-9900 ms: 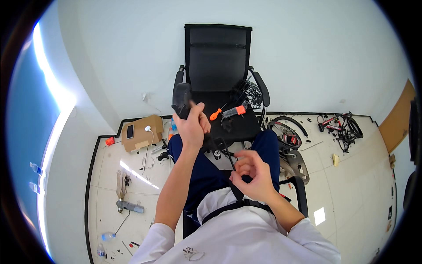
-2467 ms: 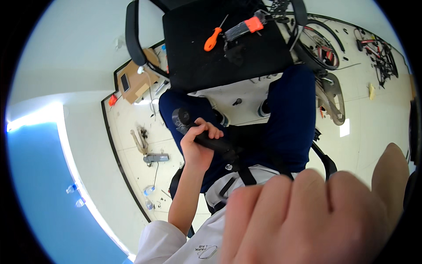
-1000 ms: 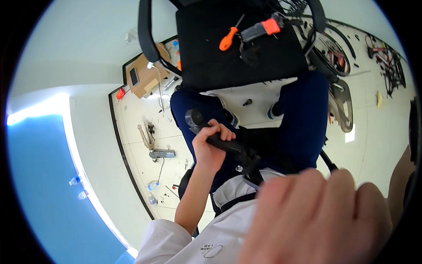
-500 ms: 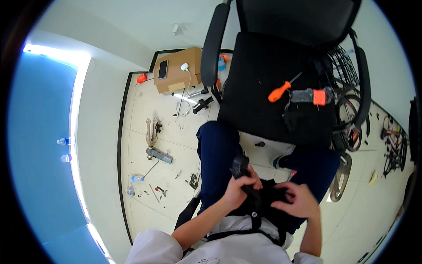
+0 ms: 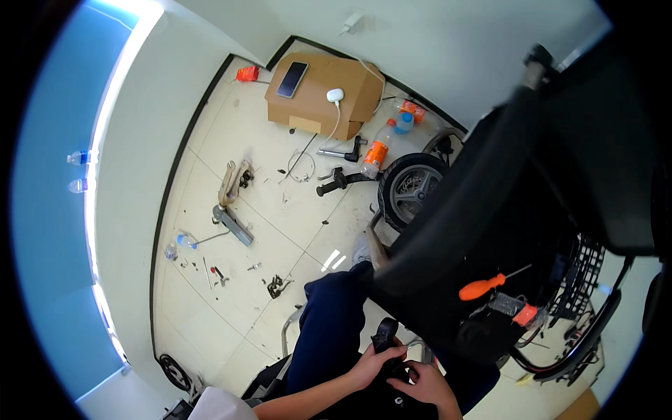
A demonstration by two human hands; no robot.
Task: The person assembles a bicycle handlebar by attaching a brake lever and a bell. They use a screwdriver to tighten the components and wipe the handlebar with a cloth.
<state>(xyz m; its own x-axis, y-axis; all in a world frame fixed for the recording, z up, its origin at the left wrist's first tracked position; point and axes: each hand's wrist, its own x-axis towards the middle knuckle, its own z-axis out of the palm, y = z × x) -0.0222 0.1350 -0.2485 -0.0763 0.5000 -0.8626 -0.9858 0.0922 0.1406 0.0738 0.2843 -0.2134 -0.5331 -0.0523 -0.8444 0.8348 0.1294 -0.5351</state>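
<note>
1. Your left hand [image 5: 369,364] is curled around a black handle-shaped part [image 5: 386,336] that rests on your lap, low in the frame.
2. Your right hand [image 5: 428,383] pinches the same part just beside it, fingers pressed together.
3. An orange-handled screwdriver [image 5: 484,285] lies on the black chair seat [image 5: 490,231] ahead.
4. On the floor [image 5: 280,217], a cardboard box [image 5: 323,94] carries a phone [image 5: 291,79], with a small wheel [image 5: 411,190] nearby.
</note>
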